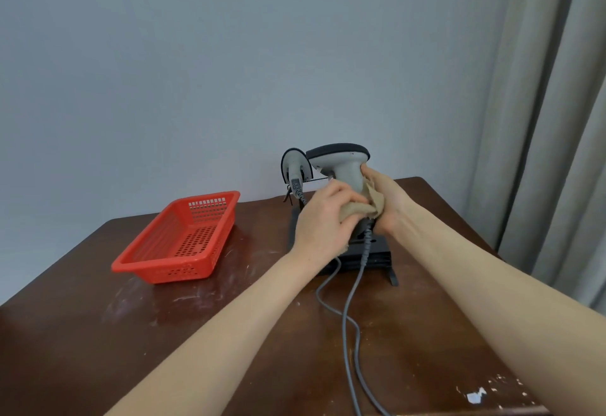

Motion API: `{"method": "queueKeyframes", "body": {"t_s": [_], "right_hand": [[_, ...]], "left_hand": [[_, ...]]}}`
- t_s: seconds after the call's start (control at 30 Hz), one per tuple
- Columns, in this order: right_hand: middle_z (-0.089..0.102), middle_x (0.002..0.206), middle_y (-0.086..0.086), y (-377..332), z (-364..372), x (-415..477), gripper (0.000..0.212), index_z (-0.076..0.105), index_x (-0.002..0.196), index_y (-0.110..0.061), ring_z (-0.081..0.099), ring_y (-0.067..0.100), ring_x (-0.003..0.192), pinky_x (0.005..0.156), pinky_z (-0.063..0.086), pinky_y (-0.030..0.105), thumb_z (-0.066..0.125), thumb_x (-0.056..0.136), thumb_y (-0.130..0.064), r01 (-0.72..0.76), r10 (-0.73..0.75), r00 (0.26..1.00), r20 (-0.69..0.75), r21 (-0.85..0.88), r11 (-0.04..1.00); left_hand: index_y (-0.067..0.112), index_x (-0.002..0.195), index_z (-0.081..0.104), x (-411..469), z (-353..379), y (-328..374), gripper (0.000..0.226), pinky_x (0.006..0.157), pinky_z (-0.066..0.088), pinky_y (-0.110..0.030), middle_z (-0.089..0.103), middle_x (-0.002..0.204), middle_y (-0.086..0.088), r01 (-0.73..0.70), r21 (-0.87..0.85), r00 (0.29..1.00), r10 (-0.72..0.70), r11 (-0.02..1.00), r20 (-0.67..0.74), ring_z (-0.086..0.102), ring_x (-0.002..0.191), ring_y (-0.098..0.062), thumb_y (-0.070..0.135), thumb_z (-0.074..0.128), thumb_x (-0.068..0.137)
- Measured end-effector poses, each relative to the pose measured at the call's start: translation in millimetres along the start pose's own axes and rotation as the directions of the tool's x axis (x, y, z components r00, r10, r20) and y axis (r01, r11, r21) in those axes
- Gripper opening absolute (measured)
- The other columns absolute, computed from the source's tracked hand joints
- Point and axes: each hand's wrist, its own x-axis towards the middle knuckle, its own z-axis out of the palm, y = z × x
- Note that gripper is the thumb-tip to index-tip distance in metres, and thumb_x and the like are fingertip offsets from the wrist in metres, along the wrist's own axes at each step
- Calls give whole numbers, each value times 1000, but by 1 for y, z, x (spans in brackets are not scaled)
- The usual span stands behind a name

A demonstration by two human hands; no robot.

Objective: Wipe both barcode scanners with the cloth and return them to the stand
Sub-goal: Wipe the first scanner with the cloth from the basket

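**2 hands wiping the raised scanner [341, 161]**

Both bare forearms reach forward from the lower edge and meet over the black stand [380, 253] near the back of the brown surface [229, 333]. The left hand [323, 219] is seen from the back, its fingers curled round a tan cloth [355, 209] that it presses against the scanner's handle. The right hand [388, 202] grips that handle from the other side, thumb pointing up along the grey shaft. The raised scanner stands upright, head on top, above the stand and clear of it. A second scanner [293, 163] hangs in the stand's wire holder just to the left.

Hidden or cut off: the lower handle is covered by cloth and hands, and the right hand's fingers lie behind it. The stand's upright is mostly concealed by the left hand. 2 grey cables [352, 287] cross on the surface and leave at the bottom edge. Which parts of the cloth each hand touches cannot be told. A red basket [164, 271] sits well to the left, and a curtain [541, 120] is cropped at the right.
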Motion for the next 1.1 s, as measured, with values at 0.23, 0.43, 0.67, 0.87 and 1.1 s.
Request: {"method": "queueKeyframes", "body": {"t_s": [0.23, 0.43, 0.67, 0.87, 1.1], "right_hand": [[69, 70, 9, 9, 1, 4, 49, 69, 75, -7, 68, 21, 60, 53, 54, 29, 49, 94, -46, -14, 14, 1000, 11, 42, 999], [67, 67, 6, 6, -1, 3, 46, 66, 82, -9, 66, 17, 55, 46, 52, 23, 46, 96, -48, 5, -6, 1000, -31, -26, 1000], [67, 64, 6, 3, 4, -1, 46, 68, 72, -7, 67, 18, 55, 49, 53, 24, 48, 95, -42, -2, 2, 1000, 30, -7, 1000], [65, 74, 8, 3, -2, -1, 44, 66, 96, -8, 60, 20, 60, 55, 51, 29, 49, 94, -49, 18, -23, 998, -64, -82, 996], [59, 71, 8, -6, 5, -8, 51, 62, 93, -6, 54, 18, 58, 49, 47, 25, 43, 95, -52, 51, -52, 999, -11, -80, 996]], "left_hand": [[18, 96, 71, 16, -6, -10, 13, 78, 48, -35, 56, 102, 6, 127, -35, 987, -130, 991, -91, 57, 93, -13, 21, 67, 84], [18, 94, 72, 5, 0, -1, 12, 79, 46, -32, 57, 98, 5, -10, 21, 1000, 10, 1000, 26, 57, 94, -15, 20, 69, 83], [17, 95, 73, 7, 3, 1, 16, 77, 43, -26, 56, 99, 3, 65, 3, 993, -64, 998, -100, 56, 92, -14, 16, 67, 80], [17, 98, 73, 8, -7, -15, 17, 79, 39, -20, 57, 104, 5, 150, -34, 985, -153, 988, -84, 56, 98, -10, 16, 65, 83], [19, 113, 69, 28, -20, -12, 30, 77, 42, -20, 53, 107, 3, 195, -20, 932, -191, 981, -308, 56, 95, -12, 13, 56, 87]]}}
